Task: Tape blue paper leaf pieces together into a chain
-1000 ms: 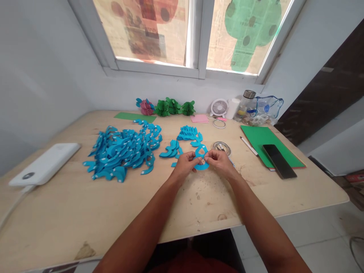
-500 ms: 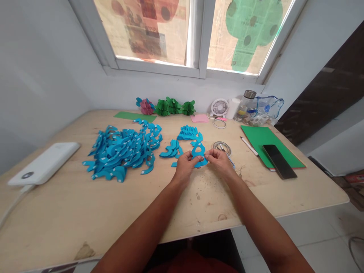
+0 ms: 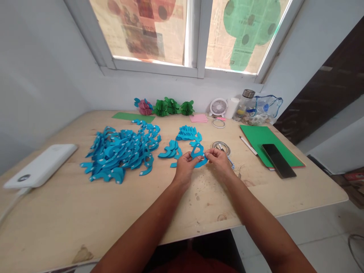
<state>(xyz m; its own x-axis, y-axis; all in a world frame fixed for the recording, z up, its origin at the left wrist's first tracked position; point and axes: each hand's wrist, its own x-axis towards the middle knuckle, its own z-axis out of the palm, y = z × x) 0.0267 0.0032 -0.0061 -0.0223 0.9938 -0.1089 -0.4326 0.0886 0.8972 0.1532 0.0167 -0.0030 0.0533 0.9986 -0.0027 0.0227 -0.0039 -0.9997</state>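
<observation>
Between my two hands is a blue paper cutout with a curved outline. My left hand pinches its left side, and the fingers of my right hand are closed on its right edge. Just left of the hands lies a small stack of curved blue pieces, and behind them a row of folded blue pieces. A large heap of blue paper pieces, some with small white squares, covers the left middle of the table.
A white power bank lies at left. Green paper figures, a small fan and a bottle line the wall. A phone rests on green sheets at right, beside a pen.
The view has shifted slightly. Both hands keep their hold on the blue cutout, with no other clear change.
</observation>
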